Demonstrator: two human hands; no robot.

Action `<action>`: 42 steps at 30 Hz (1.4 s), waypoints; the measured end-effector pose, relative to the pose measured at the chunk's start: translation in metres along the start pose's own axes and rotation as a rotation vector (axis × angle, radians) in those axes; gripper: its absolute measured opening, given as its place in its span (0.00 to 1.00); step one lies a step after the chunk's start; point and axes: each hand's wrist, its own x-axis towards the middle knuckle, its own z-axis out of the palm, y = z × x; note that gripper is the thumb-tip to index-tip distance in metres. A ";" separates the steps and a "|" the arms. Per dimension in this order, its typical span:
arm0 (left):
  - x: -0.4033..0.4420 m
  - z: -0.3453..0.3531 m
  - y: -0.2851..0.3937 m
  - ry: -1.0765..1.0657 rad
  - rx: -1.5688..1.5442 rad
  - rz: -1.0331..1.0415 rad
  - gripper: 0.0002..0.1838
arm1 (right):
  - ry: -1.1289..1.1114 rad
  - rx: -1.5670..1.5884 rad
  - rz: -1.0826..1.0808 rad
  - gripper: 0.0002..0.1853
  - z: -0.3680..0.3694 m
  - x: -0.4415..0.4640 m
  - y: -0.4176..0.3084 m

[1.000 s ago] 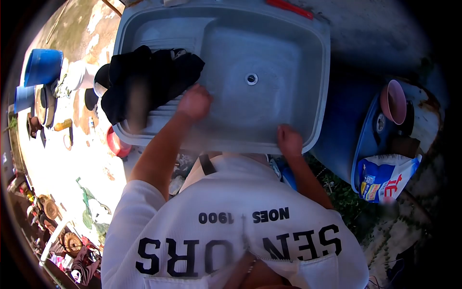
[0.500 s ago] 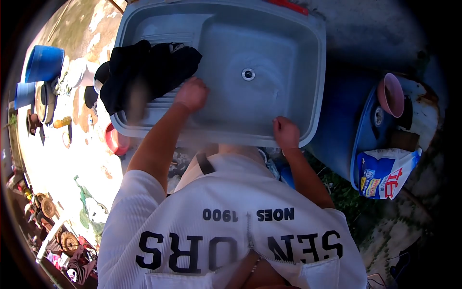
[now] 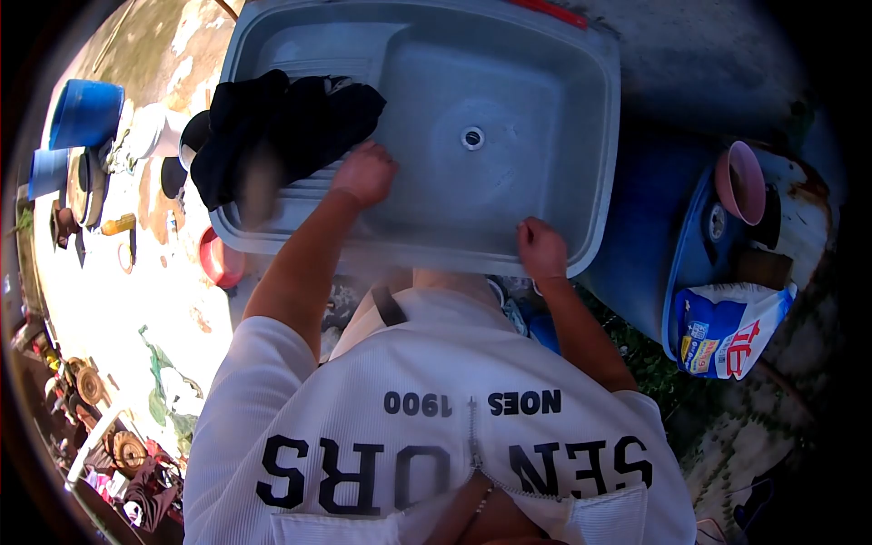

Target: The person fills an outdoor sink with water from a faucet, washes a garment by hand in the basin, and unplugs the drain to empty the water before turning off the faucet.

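Observation:
A grey plastic laundry sink [image 3: 610,173] stands in front of me, with a ribbed washboard [image 3: 313,195] on its left side. Across the ribs lies a bunched black garment [image 3: 291,127]. My left hand [image 3: 365,174] is closed in a fist over the washboard's right edge, right by the garment's lower edge; its fingers are turned away from view. Inside the near right corner is my right hand [image 3: 542,247], also curled closed, its wrist passing over the front rim. Whatever either fist may hold is hidden. A metal drain [image 3: 472,137] shows in the basin floor.
On the right, a blue barrel [image 3: 636,254] stands beside a pink bowl [image 3: 739,183] and a blue-and-white detergent bag [image 3: 732,329]. Over sunlit ground at left are a red basin [image 3: 221,259], a blue tub [image 3: 87,113] and scattered items. A red object [image 3: 550,12] rests on the sink's far rim.
The view has shifted very slightly. Both hands and the black garment keep nearly the same places in the sink.

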 end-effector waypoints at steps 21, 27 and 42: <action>0.005 0.021 -0.011 0.144 -0.045 0.086 0.06 | 0.012 0.007 -0.039 0.13 0.006 0.001 0.007; 0.005 0.022 -0.010 0.155 -0.047 0.086 0.06 | 0.006 -0.010 -0.036 0.12 0.005 0.001 0.006; 0.005 0.023 -0.010 0.170 -0.055 0.080 0.07 | -0.025 -0.015 -0.008 0.12 0.004 0.004 0.006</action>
